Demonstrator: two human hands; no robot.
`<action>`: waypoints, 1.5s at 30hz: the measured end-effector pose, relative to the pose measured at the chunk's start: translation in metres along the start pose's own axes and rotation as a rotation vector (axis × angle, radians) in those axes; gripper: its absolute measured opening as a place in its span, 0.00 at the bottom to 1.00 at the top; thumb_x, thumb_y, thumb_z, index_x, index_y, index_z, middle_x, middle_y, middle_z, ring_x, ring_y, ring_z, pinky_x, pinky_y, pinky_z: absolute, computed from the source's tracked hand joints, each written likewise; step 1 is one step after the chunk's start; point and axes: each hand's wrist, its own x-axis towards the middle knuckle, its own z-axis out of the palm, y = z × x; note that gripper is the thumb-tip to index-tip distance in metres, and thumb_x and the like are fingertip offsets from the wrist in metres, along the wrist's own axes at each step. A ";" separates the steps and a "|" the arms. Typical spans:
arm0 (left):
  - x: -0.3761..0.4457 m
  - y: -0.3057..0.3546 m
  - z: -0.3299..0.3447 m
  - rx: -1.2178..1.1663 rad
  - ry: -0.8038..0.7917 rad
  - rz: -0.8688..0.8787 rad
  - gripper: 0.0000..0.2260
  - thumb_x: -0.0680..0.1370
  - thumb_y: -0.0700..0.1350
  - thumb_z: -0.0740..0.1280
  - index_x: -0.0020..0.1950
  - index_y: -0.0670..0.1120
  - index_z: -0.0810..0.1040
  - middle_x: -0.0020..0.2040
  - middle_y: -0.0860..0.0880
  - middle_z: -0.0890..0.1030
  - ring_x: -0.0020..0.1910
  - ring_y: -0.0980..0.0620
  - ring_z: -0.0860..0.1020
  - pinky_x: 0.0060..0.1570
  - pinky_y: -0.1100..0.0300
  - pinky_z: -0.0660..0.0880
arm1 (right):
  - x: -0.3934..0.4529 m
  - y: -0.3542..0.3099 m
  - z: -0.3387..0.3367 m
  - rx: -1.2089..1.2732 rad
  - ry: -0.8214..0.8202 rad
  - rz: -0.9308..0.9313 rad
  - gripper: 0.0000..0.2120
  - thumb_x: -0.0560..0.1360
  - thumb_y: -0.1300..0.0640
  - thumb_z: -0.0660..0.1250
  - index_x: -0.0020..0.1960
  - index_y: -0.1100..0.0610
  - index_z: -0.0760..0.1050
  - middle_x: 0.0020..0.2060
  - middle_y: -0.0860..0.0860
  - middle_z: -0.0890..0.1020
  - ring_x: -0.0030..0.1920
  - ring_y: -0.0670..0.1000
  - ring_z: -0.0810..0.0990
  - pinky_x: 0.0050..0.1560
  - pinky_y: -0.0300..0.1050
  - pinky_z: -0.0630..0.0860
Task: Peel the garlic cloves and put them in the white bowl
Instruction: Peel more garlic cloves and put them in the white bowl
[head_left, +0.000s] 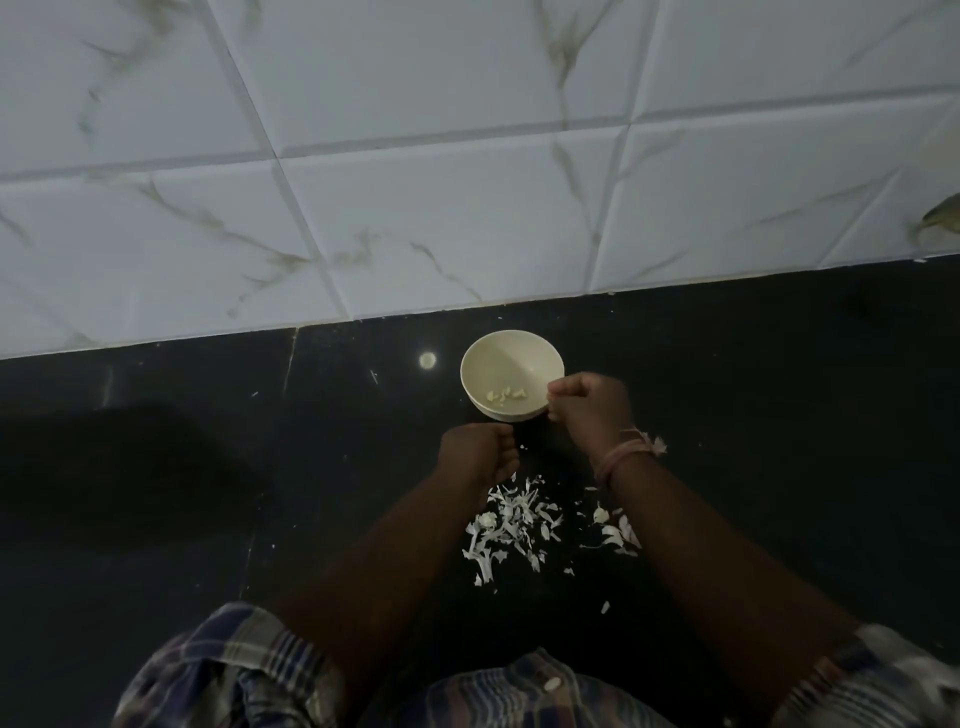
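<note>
A white bowl is parked on the dark countertop just above the middle of the frame, close to the marbled wall tiles, and a few peeled garlic cloves are seen at its bottom. The right hand is curled up at the bowl's right rim; whether anything is pinched in it can't be told, it's too dim. The left hand is bunched just below the bowl, contents also unclear. A pile of papery skins is scattered lower center, with unpeeled cloves tucked beside the right forearm.
</note>
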 end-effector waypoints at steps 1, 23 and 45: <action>-0.001 -0.001 0.003 0.014 -0.016 -0.010 0.08 0.82 0.35 0.62 0.46 0.40 0.79 0.38 0.44 0.75 0.33 0.51 0.73 0.35 0.60 0.75 | -0.003 0.006 -0.009 -0.007 0.000 0.019 0.09 0.74 0.70 0.69 0.42 0.57 0.81 0.38 0.56 0.84 0.36 0.52 0.82 0.39 0.45 0.80; -0.017 -0.098 0.047 1.087 -0.260 0.519 0.07 0.77 0.40 0.72 0.53 0.50 0.86 0.49 0.50 0.87 0.48 0.53 0.84 0.56 0.55 0.79 | -0.072 0.111 -0.103 -0.696 -0.117 -0.110 0.10 0.79 0.63 0.67 0.58 0.56 0.83 0.54 0.53 0.80 0.52 0.48 0.77 0.55 0.40 0.72; -0.025 -0.101 0.048 0.736 -0.231 0.386 0.09 0.77 0.40 0.69 0.48 0.52 0.88 0.42 0.52 0.87 0.43 0.51 0.86 0.51 0.48 0.83 | -0.090 0.097 -0.074 0.265 0.002 0.154 0.07 0.81 0.68 0.64 0.55 0.65 0.80 0.38 0.57 0.85 0.33 0.45 0.83 0.34 0.37 0.80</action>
